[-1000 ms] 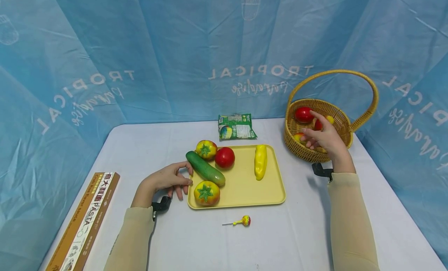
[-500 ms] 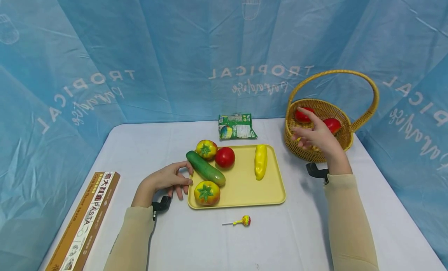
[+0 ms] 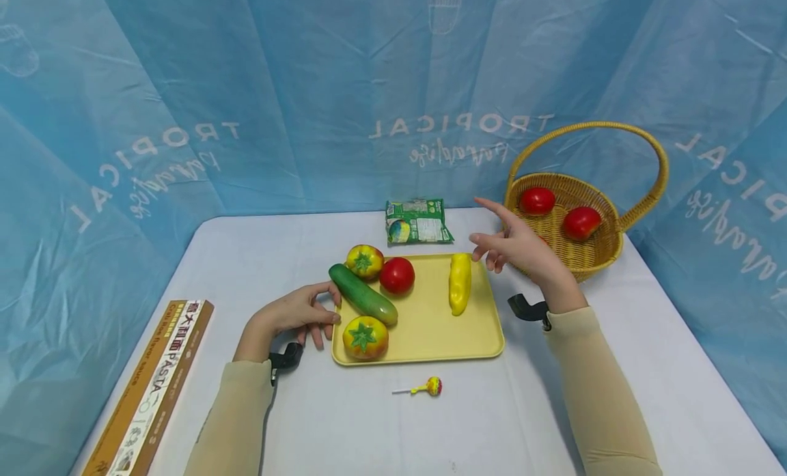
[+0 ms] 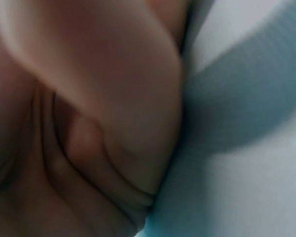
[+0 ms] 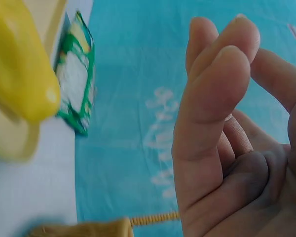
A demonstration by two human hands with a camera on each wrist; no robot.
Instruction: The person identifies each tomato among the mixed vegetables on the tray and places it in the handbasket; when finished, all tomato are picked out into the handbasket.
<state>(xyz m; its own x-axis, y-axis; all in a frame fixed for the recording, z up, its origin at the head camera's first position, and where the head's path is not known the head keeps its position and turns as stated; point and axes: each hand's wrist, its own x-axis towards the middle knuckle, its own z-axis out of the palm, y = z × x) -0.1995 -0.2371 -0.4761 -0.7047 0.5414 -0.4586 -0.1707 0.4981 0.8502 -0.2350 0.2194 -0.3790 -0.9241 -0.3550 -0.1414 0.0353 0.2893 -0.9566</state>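
Observation:
My left hand [image 3: 295, 312] rests at the left rim of a yellow tray [image 3: 424, 339], thumb and index finger at the rim, other fingers loosely bent beside it; the left wrist view shows mostly blurred fingers. On the tray lie a green cucumber [image 3: 363, 295], two yellow-red tomatoes with green star tops, one in front [image 3: 365, 338] and one behind [image 3: 365, 261], a plain red tomato [image 3: 397, 276] and a long yellow pepper-like vegetable [image 3: 460, 285]. My right hand [image 3: 522, 247] hovers between tray and basket, holding nothing, index finger extended. Behind it stands a wicker basket [image 3: 605, 250].
Inside the basket sit red round items, one at the back [image 3: 537, 201] and one at right [image 3: 581, 223]; the hand partly hides its front. A green snack packet [image 3: 419, 221] lies behind the tray, a lollipop [image 3: 433, 386] in front, and a long pasta box [image 3: 147, 387] at left.
My right hand has moved left out of the basket toward the yellow vegetable, uncovering the red items inside. My left hand stays at the tray's rim. The head view has shifted slightly.

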